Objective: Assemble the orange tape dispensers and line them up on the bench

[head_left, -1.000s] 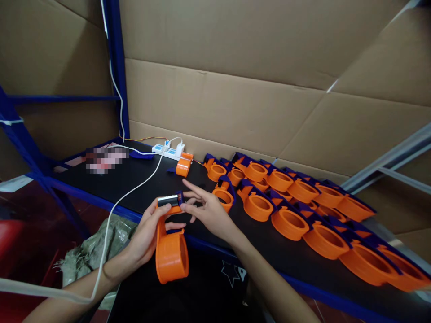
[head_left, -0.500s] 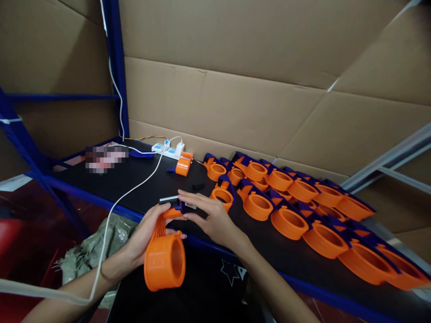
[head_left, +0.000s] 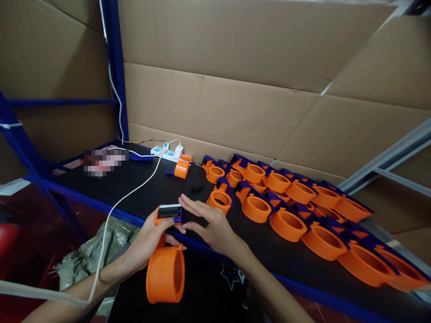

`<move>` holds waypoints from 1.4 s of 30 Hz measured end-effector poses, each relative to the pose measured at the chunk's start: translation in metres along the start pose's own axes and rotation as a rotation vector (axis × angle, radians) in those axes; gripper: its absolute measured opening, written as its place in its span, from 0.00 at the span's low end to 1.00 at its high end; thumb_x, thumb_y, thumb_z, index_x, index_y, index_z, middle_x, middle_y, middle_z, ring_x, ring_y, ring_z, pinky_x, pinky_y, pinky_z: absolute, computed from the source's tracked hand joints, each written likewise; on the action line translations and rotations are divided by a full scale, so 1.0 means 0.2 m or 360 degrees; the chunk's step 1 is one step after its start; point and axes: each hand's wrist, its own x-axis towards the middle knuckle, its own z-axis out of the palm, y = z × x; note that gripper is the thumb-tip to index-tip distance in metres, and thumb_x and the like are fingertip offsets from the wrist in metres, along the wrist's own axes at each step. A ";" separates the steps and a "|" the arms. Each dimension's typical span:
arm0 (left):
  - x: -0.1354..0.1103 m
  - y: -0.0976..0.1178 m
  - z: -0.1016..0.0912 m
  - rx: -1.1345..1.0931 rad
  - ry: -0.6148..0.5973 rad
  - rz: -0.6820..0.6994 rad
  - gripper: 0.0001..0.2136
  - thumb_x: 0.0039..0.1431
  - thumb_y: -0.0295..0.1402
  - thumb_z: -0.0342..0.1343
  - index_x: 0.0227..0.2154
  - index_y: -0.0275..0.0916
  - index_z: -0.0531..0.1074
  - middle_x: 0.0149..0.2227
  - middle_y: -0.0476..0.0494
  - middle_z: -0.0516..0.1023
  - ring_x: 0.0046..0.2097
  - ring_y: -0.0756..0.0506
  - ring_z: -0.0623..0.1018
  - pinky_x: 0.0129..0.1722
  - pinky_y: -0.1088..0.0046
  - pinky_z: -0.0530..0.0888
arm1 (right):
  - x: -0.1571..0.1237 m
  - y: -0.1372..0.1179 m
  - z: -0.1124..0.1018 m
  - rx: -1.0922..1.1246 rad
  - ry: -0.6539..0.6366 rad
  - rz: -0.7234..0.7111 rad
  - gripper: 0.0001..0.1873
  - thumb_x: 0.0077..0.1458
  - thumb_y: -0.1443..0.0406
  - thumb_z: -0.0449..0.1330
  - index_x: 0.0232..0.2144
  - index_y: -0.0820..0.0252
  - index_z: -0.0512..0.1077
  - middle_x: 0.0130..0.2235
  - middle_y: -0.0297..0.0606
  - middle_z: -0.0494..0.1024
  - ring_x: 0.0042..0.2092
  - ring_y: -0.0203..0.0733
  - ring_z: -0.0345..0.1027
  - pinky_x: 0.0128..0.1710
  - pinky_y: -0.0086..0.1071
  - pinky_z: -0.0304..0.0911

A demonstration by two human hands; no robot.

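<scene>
My left hand (head_left: 144,244) is wrapped round the neck of an orange tape dispenser (head_left: 164,276), held over the near edge of the table. The dispenser's wide ring hangs below my fingers. At its head are a white toothed blade (head_left: 170,206), a black roller (head_left: 169,212) and a dark blue side piece (head_left: 182,214). My left thumb lies along the head, just under the roller. My right hand (head_left: 213,224) has its fingertips and thumb closed about the blue end of the head. The palm hides part of what the right fingers touch.
Rows of orange and blue tape dispensers (head_left: 289,224) cover the right of the black table (head_left: 134,188). Another dispenser (head_left: 182,167) lies near a white power strip (head_left: 166,152), with a small black roller (head_left: 197,189) before it. A white cable (head_left: 134,190) crosses the left side.
The dispenser's head has turned so the black roller shows more fully, and its ring sits slightly lower. My left thumb has shifted along the head; my right fingers stay at the blue end.
</scene>
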 end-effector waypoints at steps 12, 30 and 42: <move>-0.04 0.06 -0.01 -0.0281 -0.0557 0.0130 0.19 0.57 0.34 0.62 0.51 0.39 0.73 0.54 0.32 0.79 0.52 0.30 0.80 0.50 0.50 0.77 | -0.01 -0.04 -0.06 -0.0005 0.0043 0.0043 0.32 0.59 0.67 0.65 0.64 0.48 0.65 0.52 0.41 0.78 0.49 0.43 0.74 0.52 0.38 0.71; 0.00 0.06 -0.08 -0.0478 -0.0226 0.0462 0.26 0.57 0.44 0.64 0.56 0.40 0.72 0.60 0.33 0.75 0.61 0.29 0.73 0.61 0.48 0.68 | 0.11 -0.31 0.00 -0.0238 -0.0255 0.0171 0.09 0.63 0.60 0.60 0.34 0.59 0.78 0.38 0.38 0.82 0.38 0.39 0.71 0.39 0.32 0.67; 0.13 0.13 -0.13 -0.0844 -0.0142 0.0284 0.23 0.69 0.41 0.47 0.61 0.33 0.67 0.55 0.34 0.79 0.55 0.36 0.79 0.56 0.59 0.75 | 0.81 0.04 -0.08 -0.1033 -0.0321 0.0371 0.32 0.72 0.52 0.41 0.34 0.63 0.79 0.36 0.48 0.81 0.42 0.48 0.75 0.44 0.42 0.66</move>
